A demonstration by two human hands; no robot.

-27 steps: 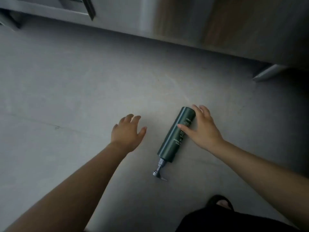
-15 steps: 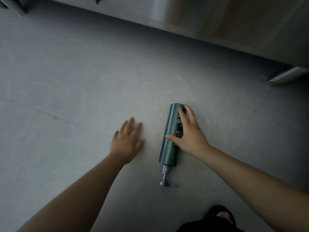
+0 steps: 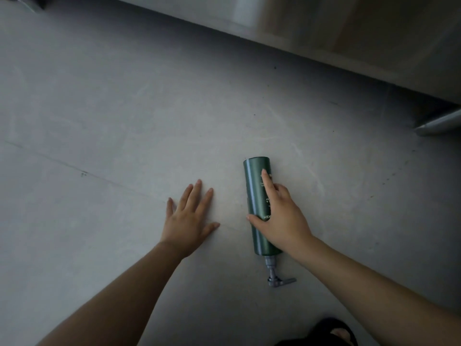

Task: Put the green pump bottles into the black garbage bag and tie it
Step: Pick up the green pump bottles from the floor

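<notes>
On the grey floor [image 3: 124, 108], one green pump bottle [image 3: 254, 196] lies on its side, base pointing away from the person and grey pump head [image 3: 277, 279] toward them, its spout turned to the person's right. The right hand [image 3: 282, 216] rests on top of the bottle's body: the thumb lies across the near part of the label, the index finger is stretched along the body toward the base, and the remaining fingers curl over the far side. The hand is laid over the bottle but has not closed around it; the bottle is in contact with the floor along its length. The left hand [image 3: 189, 216] is pressed flat on the floor just left of the bottle, fingers spread and empty, clear of the bottle. Both forearms are bare. A dark shoe [image 3: 331, 332] shows at the lower edge of the view, near the right forearm. A pale cabinet base [image 3: 324, 28] runs along the top of the view, and a metal leg [image 3: 439, 124] sits at the right edge, well apart from the bottle. No black garbage bag appears in view.
</notes>
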